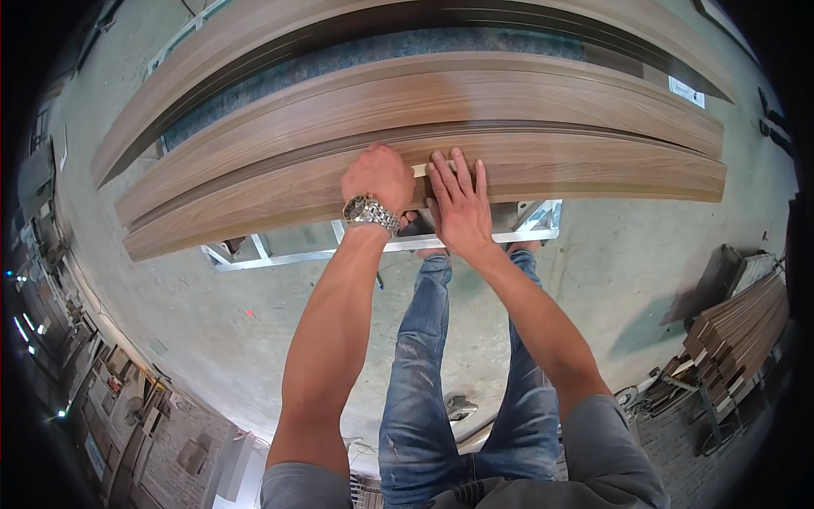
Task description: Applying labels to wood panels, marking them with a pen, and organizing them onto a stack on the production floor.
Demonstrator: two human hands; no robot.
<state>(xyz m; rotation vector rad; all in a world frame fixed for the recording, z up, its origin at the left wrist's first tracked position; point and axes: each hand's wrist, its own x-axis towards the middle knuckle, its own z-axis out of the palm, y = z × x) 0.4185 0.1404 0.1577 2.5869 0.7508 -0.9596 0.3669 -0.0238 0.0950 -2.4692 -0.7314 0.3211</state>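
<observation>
My left hand [379,180], with a metal-band wristwatch [370,212] at its wrist, is closed in a fist over the nearest wood-grain board [280,204]. What it grips is mostly hidden; a small dark piece [409,219] shows below the fist. A short pale yellow strip [420,170] shows between the fist and the fingers of my right hand [460,204]. That right hand lies flat on the same board, fingers stretched out and pointing away from me. Directly behind, a second wood-grain board [543,93] lies along the first, with a dark grooved seam between them.
Under the boards is a silver metal frame [305,254]. Farther back lies another long board [212,68], beyond a dark bluish surface [365,68]. A pile of brown strips [738,339] rests on a stand at the right. Tools and scraps clutter the left side.
</observation>
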